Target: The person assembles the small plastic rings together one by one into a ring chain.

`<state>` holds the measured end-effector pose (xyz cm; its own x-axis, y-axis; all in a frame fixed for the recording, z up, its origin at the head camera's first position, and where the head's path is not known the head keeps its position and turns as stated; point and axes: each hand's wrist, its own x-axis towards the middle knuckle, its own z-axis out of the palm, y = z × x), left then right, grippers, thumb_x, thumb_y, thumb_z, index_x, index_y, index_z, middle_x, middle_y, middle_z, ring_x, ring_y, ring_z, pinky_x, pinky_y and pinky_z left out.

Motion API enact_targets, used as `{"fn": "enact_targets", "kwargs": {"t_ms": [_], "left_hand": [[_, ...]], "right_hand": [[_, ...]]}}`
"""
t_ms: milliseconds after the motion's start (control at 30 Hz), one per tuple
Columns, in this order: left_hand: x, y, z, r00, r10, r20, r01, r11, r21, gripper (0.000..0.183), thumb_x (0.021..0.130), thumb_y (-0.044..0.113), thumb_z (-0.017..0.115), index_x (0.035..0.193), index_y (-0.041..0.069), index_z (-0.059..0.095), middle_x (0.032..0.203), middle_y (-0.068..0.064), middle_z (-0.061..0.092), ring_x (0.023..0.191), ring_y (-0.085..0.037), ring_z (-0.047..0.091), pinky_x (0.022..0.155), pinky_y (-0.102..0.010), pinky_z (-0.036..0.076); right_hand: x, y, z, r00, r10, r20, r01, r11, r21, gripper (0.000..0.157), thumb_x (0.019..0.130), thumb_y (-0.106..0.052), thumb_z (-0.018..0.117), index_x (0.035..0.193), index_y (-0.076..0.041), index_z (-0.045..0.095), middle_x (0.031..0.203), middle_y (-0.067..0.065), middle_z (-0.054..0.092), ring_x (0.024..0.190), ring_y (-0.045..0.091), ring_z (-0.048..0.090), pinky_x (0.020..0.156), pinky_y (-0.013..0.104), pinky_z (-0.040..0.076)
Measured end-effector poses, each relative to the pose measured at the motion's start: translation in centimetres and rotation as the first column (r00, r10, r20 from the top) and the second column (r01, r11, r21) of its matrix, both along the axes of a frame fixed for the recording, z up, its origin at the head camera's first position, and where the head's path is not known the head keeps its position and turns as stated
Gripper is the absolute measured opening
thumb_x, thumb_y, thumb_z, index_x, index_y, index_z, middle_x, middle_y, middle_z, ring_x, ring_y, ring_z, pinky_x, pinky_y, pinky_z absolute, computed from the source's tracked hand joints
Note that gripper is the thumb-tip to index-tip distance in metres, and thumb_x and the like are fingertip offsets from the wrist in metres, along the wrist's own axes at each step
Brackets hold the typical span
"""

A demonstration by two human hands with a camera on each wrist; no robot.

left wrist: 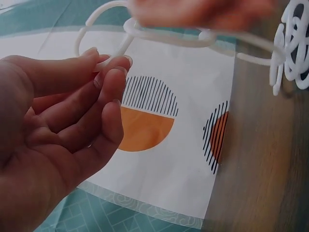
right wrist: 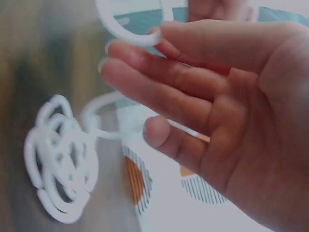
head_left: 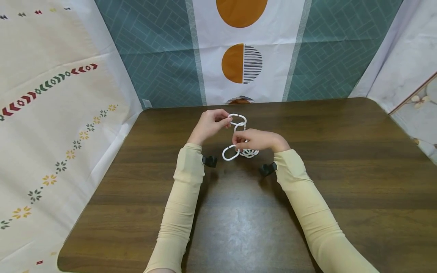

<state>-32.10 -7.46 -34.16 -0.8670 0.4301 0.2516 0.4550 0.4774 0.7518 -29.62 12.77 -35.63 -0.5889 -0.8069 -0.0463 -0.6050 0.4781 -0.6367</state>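
My left hand pinches an oval white plastic ring with a small gap in its side, between thumb and forefinger. More linked rings hang from it like a chain, down toward a heap of white rings on the table. In front of that chain, my right hand holds a separate-looking oval ring between thumb and fingers. The right wrist view shows this held ring at the top edge, its upper part cut off. In the left wrist view the right hand is blurred and covers part of the chain.
Underneath is a dark brown wooden table, with its far edge just behind the hands. A patterned cloth hangs behind it. Black wrist cameras sit on both cream sleeves.
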Motion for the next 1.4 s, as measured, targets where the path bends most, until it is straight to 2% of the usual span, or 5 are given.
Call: {"fn": "enact_targets", "kwargs": {"t_ms": [233,433,567,1067,1400], "left_hand": [[0.0,0.1,-0.2,1.000,-0.012,0.005,0.012,1.000,-0.025,0.015,0.093,0.015,0.064,0.095,0.002,0.069,0.089,-0.021,0.070,0.075,-0.019,0.065,0.072,-0.026,0.051],[0.0,0.1,-0.1,1.000,-0.024,-0.006,0.024,0.998,-0.058,0.015,0.093,0.016,0.065,0.096,0.002,0.069,0.085,-0.015,0.070,0.075,-0.017,0.065,0.073,-0.026,0.051],[0.2,0.2,0.1,0.999,-0.051,-0.001,0.050,0.994,-0.094,0.016,0.093,0.017,0.065,0.098,0.003,0.070,0.083,-0.010,0.070,0.074,-0.017,0.065,0.073,-0.027,0.052],[1.0,0.8,0.9,0.993,-0.113,-0.040,0.103,0.974,-0.202,0.014,0.091,0.018,0.067,0.100,0.008,0.071,0.091,-0.012,0.073,0.077,-0.017,0.062,0.074,-0.028,0.050],[1.2,1.1,1.1,0.989,-0.145,-0.011,0.143,0.983,-0.119,0.020,0.093,0.023,0.065,0.107,0.010,0.068,0.091,-0.010,0.072,0.080,-0.019,0.066,0.075,-0.029,0.052]], "right_hand": [[0.3,2.4,1.5,0.979,-0.202,-0.022,0.196,0.967,-0.165,0.011,0.100,-0.008,0.051,0.106,0.000,0.055,0.086,0.016,0.066,0.077,0.025,0.061,0.071,0.031,0.049],[0.6,4.0,2.7,0.877,-0.466,-0.112,0.424,0.863,-0.274,0.011,0.095,-0.008,0.058,0.104,-0.004,0.063,0.088,0.012,0.068,0.075,0.024,0.059,0.066,0.024,0.045],[0.5,4.6,2.7,0.836,-0.535,-0.123,0.487,0.826,-0.283,0.012,0.095,-0.011,0.060,0.103,-0.006,0.067,0.093,0.012,0.069,0.075,0.019,0.058,0.067,0.022,0.045],[0.6,4.5,2.7,0.858,-0.499,-0.120,0.460,0.852,-0.250,0.014,0.095,-0.013,0.059,0.105,-0.008,0.068,0.088,0.008,0.068,0.075,0.018,0.055,0.069,0.028,0.043],[0.5,3.8,2.6,0.851,-0.519,-0.074,0.473,0.822,-0.318,0.014,0.095,-0.007,0.058,0.106,-0.004,0.065,0.088,0.016,0.067,0.074,0.025,0.058,0.064,0.024,0.044]]}}
